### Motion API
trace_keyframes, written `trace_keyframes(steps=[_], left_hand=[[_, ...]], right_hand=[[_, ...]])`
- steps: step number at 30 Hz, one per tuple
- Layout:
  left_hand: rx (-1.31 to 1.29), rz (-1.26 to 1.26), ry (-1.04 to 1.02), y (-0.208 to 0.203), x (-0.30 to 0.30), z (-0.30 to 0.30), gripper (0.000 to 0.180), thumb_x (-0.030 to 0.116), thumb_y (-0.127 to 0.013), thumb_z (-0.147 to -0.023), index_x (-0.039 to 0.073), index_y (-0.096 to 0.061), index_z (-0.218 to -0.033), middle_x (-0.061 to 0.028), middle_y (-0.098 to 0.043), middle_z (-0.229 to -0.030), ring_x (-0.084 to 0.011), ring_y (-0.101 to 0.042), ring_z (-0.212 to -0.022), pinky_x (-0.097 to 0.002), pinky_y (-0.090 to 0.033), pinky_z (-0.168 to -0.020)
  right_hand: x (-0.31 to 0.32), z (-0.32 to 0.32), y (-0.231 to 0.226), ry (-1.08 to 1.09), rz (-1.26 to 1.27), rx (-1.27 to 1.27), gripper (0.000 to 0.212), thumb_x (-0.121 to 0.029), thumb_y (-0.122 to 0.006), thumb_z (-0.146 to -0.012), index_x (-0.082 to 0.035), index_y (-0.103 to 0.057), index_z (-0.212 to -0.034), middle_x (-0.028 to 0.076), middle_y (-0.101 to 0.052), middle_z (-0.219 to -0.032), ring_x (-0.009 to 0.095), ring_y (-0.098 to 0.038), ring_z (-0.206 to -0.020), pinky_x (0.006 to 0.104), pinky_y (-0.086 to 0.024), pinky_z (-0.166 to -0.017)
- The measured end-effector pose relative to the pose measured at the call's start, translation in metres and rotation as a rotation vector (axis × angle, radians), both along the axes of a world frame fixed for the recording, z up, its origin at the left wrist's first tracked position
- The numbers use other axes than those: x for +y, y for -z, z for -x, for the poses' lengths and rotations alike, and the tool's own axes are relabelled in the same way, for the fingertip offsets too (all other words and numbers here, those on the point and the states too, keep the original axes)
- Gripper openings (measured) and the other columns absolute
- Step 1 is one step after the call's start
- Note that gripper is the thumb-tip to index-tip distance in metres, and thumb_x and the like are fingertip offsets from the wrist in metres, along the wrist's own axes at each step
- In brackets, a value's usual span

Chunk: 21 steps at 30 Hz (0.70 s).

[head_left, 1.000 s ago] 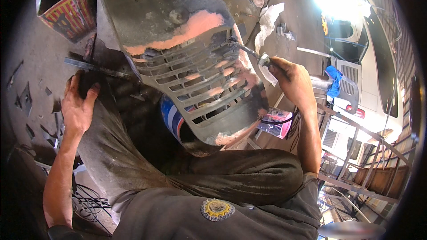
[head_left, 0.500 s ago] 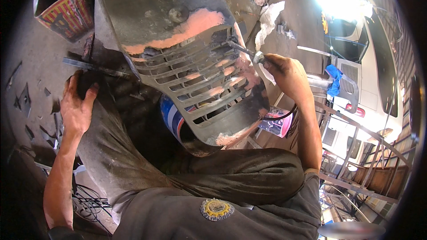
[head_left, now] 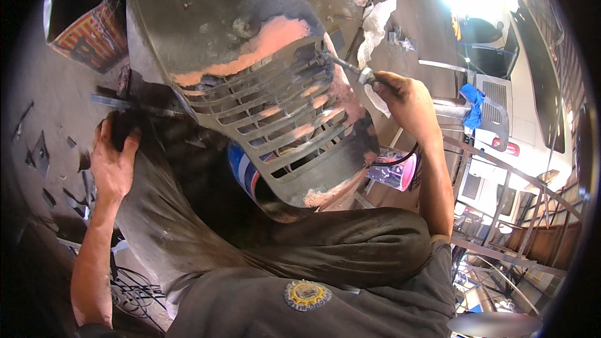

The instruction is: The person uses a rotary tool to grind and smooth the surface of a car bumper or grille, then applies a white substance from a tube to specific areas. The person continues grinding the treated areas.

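as r hand (head_left: 407,105) grips tool (head_left: 345,66), tip's @ grille (head_left: 269,111)

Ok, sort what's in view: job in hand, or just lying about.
Job in hand:
slotted panel with pink patches
thin tool in the right hand

Apparently just lying about:
crumpled white sheet
red-and-yellow bucket
dark scraps

No text is legible. A round yellow-and-grey badge (head_left: 307,295) on the dark garment (head_left: 388,310) carries fine marks, too small to read. The red-and-yellow bucket (head_left: 94,36) bears a printed pattern; the pink-rimmed pail (head_left: 389,174) bears a print. Neither resolves into readable characters.
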<state>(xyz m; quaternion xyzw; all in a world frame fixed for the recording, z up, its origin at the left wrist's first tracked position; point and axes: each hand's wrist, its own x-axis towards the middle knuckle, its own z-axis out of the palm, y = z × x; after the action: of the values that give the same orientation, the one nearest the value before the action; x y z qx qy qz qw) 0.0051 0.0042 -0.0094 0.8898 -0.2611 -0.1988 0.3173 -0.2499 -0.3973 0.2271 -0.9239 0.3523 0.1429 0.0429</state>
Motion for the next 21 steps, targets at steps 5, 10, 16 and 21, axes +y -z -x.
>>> trace_keyframes(steps=[5, 10, 16, 21], left_hand=[[0.019, 0.03, -0.01, -0.001, -0.002, 0.001, 0.072, 0.047, -0.066, -0.092, -0.003, -0.053, -0.142, -0.029, -0.057, -0.137, -0.0471, -0.055, -0.127, -0.0473, -0.044, -0.107], [0.016, -0.01, -0.019, -0.001, -0.002, 0.002, 0.073, 0.048, -0.066, -0.091, -0.003, -0.053, -0.143, -0.0287, -0.057, -0.136, -0.0471, -0.056, -0.125, -0.0478, -0.045, -0.106], [0.036, -0.012, -0.027, -0.006, -0.006, 0.001, 0.074, 0.049, -0.066, -0.09, -0.002, -0.053, -0.142, -0.0287, -0.058, -0.134, -0.047, -0.057, -0.123, -0.0483, -0.045, -0.105], [0.051, -0.013, -0.018, -0.012, -0.008, 0.001, 0.072, 0.047, -0.066, -0.09, -0.002, -0.054, -0.141, -0.0288, -0.058, -0.133, -0.047, -0.057, -0.123, -0.0486, -0.045, -0.104]], right_hand=[[0.0, 0.012, -0.01, 0.191, -0.02, -0.166, 0.025, -0.023, -0.073, -0.092, -0.009, -0.075, -0.111, 0.017, -0.073, -0.088, 0.035, -0.072, -0.082, 0.0402, -0.055, -0.076], [0.004, 0.008, -0.031, -0.119, 0.066, -0.059, 0.031, -0.013, -0.081, -0.081, -0.015, -0.076, -0.112, 0.01, -0.071, -0.099, 0.03, -0.071, -0.089, 0.0383, -0.054, -0.078], [0.012, -0.025, -0.037, -0.425, 0.349, 0.168, 0.03, -0.012, -0.077, -0.077, -0.023, -0.077, -0.105, 0.007, -0.067, -0.101, 0.027, -0.07, -0.094, 0.0372, -0.058, -0.078], [0.016, -0.039, -0.024, -0.546, 0.43, 0.234, 0.029, -0.01, -0.071, -0.082, -0.019, -0.077, -0.109, 0.01, -0.066, -0.102, 0.028, -0.07, -0.097, 0.0392, -0.057, -0.081]])
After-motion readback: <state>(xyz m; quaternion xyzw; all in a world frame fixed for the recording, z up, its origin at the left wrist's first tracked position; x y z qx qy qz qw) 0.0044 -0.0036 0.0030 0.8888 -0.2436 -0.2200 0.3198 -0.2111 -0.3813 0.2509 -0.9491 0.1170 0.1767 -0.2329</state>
